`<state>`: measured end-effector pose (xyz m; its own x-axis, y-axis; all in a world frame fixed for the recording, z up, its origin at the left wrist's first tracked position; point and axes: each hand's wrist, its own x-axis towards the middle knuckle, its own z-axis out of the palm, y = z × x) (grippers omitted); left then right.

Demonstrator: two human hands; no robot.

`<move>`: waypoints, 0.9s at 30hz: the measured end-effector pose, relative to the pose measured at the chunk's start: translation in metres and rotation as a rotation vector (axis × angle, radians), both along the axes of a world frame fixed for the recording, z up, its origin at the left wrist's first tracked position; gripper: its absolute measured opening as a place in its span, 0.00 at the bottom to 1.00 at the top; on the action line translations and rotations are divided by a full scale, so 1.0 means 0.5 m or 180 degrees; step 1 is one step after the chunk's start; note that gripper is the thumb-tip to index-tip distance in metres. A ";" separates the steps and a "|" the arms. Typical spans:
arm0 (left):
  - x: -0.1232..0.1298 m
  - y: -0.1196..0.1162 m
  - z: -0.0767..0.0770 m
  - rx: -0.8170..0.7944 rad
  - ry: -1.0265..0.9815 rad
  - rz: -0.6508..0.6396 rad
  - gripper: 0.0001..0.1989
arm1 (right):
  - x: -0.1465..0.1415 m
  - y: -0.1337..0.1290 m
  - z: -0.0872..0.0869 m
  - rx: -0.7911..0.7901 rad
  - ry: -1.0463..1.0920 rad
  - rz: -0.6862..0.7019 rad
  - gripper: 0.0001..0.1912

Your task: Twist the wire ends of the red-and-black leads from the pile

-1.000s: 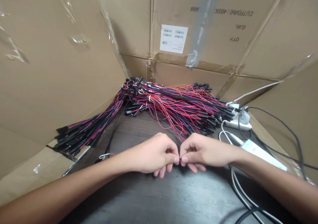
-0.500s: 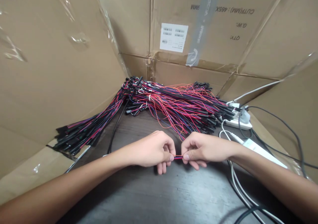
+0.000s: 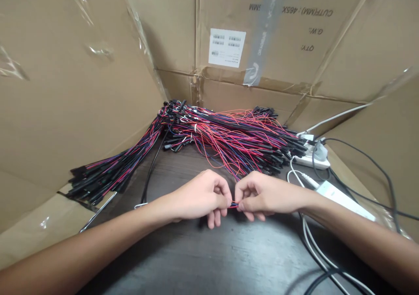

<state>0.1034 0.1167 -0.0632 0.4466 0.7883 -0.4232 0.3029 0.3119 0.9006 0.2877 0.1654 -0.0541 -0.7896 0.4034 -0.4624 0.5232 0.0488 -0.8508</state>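
Observation:
Thin red, orange and dark wires [image 3: 234, 205] span the small gap between my two hands above the dark table. My left hand [image 3: 209, 197] pinches them between thumb and forefinger, its other fingers curled below. From the right, my right hand [image 3: 258, 194] pinches the same wires, its fingertips close to those of the left. Just behind the hands lies a big pile of red, blue and black wire harnesses [image 3: 235, 133] with black sleeves. Some strands run from that pile down behind my right hand.
Another wire bundle [image 3: 111, 170] fans out at the left. Cardboard walls [image 3: 255, 24] surround the table [image 3: 196, 260]. On the right are a white power strip [image 3: 312, 159], a white box [image 3: 345, 199] and loose white and black cables [image 3: 314, 242].
My right hand has moved slightly left, so the gap between the hands is narrower and less wire shows. The whole view has shifted a little.

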 end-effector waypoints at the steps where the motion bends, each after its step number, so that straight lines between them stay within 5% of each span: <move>1: 0.000 0.000 -0.001 0.0009 0.0018 -0.0023 0.03 | 0.000 0.000 0.000 0.0035 -0.0013 0.0011 0.05; 27: -0.025 0.014 0.008 0.0202 0.0574 -0.0398 0.03 | 0.001 0.008 -0.006 0.0388 0.0022 -0.0172 0.03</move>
<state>0.0908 0.1238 -0.0592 0.4641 0.7592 -0.4563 0.4934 0.2063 0.8450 0.2880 0.1695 -0.0570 -0.7682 0.4982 -0.4021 0.5221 0.1239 -0.8438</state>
